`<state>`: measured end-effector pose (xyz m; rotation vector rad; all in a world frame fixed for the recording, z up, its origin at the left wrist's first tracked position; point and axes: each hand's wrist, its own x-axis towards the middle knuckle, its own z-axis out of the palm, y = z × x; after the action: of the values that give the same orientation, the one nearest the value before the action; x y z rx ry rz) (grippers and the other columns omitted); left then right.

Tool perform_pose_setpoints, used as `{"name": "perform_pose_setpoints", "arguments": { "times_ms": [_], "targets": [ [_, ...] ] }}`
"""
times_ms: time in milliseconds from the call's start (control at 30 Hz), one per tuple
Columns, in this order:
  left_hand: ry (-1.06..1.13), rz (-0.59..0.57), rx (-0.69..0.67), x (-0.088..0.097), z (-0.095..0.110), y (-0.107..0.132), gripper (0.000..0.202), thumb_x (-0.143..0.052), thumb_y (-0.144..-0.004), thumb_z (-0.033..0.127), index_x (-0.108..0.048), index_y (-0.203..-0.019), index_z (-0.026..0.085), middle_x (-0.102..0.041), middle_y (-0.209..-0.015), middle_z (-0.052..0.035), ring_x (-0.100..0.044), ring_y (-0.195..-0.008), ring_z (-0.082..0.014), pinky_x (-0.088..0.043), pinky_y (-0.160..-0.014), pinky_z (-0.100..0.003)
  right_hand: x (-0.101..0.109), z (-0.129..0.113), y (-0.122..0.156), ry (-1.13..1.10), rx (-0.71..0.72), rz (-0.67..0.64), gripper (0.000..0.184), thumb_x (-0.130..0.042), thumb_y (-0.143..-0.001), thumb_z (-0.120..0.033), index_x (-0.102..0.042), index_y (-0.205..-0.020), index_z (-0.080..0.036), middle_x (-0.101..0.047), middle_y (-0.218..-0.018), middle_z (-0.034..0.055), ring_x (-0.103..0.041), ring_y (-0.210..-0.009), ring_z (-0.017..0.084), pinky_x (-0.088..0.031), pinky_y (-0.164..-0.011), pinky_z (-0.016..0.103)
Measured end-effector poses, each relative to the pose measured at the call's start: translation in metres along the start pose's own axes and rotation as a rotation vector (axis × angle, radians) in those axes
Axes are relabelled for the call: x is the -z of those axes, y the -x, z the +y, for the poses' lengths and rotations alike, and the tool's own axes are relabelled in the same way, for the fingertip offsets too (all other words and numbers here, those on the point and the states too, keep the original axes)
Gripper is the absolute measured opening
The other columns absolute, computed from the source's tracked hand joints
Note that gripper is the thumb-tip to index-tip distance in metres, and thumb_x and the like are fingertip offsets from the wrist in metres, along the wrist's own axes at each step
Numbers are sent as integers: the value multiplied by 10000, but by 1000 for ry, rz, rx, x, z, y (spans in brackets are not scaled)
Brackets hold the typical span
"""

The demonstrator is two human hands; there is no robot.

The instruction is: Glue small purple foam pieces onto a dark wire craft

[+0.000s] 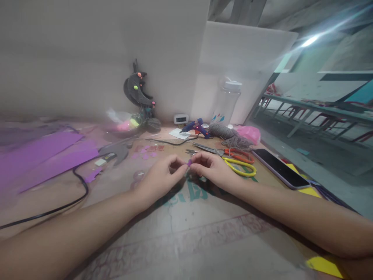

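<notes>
I see my L hand (pixel 160 175) & R hand (pixel 216 169), fingertips pinched on small purple bit (pixel 189 163), approx. upright, partly hidden, well in from table's (pixel 210 237) R edge.

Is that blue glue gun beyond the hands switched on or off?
On, by the look of it: a red light glows on the blue glue gun. Whether it is hot, I cannot tell.

"What lies between the left hand (pixel 161 173) and the right hand (pixel 217 167)?"

"A scrap (pixel 189 163). The glue gun (pixel 194 126) lies behind them, before the clock (pixel 181 119)."

"And rightward?"

"Scissors (pixel 220 151) beside the right hand, then the phone (pixel 281 169); yarn (pixel 222 131) before the bottle (pixel 227 102)."

"Leftward?"

"Sheets (pixel 67 152), probably overlapping, though blur makes that unsure; the cable (pixel 86 189) runs before them."
</notes>
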<state>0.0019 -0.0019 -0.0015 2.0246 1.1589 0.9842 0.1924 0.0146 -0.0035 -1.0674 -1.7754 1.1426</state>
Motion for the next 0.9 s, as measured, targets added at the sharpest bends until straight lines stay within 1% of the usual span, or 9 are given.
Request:
{"name": "perform_pose_setpoints", "arguments": {
  "times_ms": [233,633,733,833,900],
  "targets": [
    [-24,-11,-15,0,0,1,196,-503,-881,343,-601,-799,195,-657,-790,-12,-598,-763,-168,-446,-697,-277,-1,1,2,-30,-3,-21,205,-654,-788,-337,-588,-871,-162,-595,-689,-26,-556,-591,93,-459,-588,240],
    [-22,-18,-23,-1,-1,0,201,-506,-877,352,-602,-794,196,-654,-785,-17,-593,-753,-172,-449,-681,-276,1,-4,3,27,-4,24,181,-656,-784,-327,-617,-791,-150,-578,-608,-24,-527,-542,89,-430,-548,231],
    [-9,-13,-18,0,-1,0,205,-508,-881,350,-601,-788,194,-647,-775,-10,-588,-744,-164,-442,-675,-270,1,-4,3,33,7,20,181,-640,-798,-328,-635,-823,-149,-578,-614,-24,-524,-547,89,-432,-556,231],
    [34,-14,1,0,-3,-2,220,-506,-888,362,-598,-787,190,-634,-762,-6,-583,-732,-160,-433,-664,-267,1,-3,2,23,11,-14,224,-622,-812,-343,-655,-923,-152,-586,-652,-19,-528,-561,92,-432,-547,229],
    [66,-4,11,0,-4,-3,228,-503,-891,371,-598,-798,186,-628,-756,-8,-579,-726,-161,-431,-660,-269,1,-3,1,2,12,-13,252,-609,-820,-353,-655,-965,-152,-584,-671,-18,-529,-567,92,-433,-546,228]
  ]
}}
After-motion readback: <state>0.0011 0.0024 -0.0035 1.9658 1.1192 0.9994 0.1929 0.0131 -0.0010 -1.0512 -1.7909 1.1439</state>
